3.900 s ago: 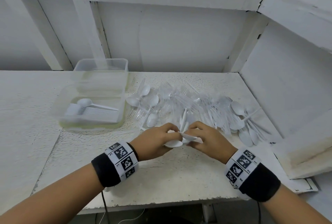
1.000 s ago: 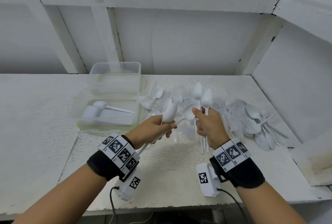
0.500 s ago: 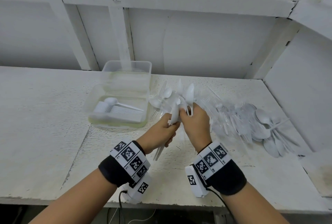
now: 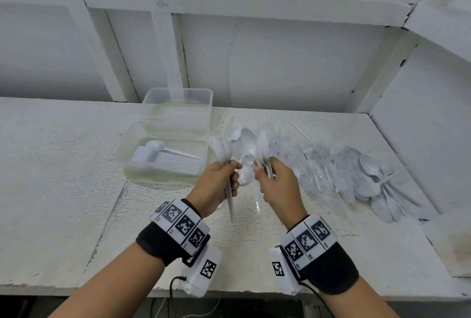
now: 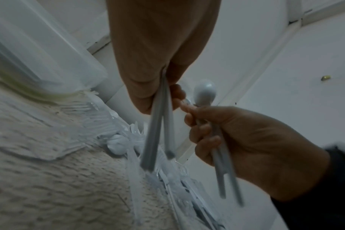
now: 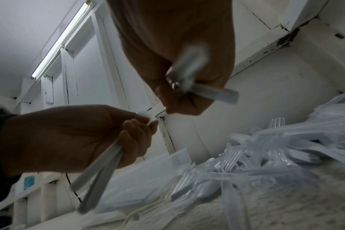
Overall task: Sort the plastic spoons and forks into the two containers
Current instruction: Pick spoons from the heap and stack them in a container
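Both hands are raised above the table, each gripping a small bunch of white plastic spoons by the handles, bowls up. My left hand (image 4: 221,182) holds its spoons (image 4: 224,150) beside the near clear container (image 4: 132,144), which has a row of stacked spoons (image 4: 165,158) in it. A short gap away, my right hand (image 4: 274,180) grips more spoons (image 4: 261,145). The left hand's handles (image 5: 158,137) and the right hand's handles (image 6: 195,74) show blurred in the wrist views. A heap of clear forks and white spoons (image 4: 339,172) lies to the right.
A second clear container (image 4: 178,99) stands behind the first, against the white wall. White walls box in the table at the back and right. The table edge (image 4: 127,289) runs just below my wrists. Forks (image 6: 266,140) pile up close under the right hand.
Since a second ago both hands lifted bunches of spoons, came together, and have now drawn slightly apart. The head view has shifted left and down.
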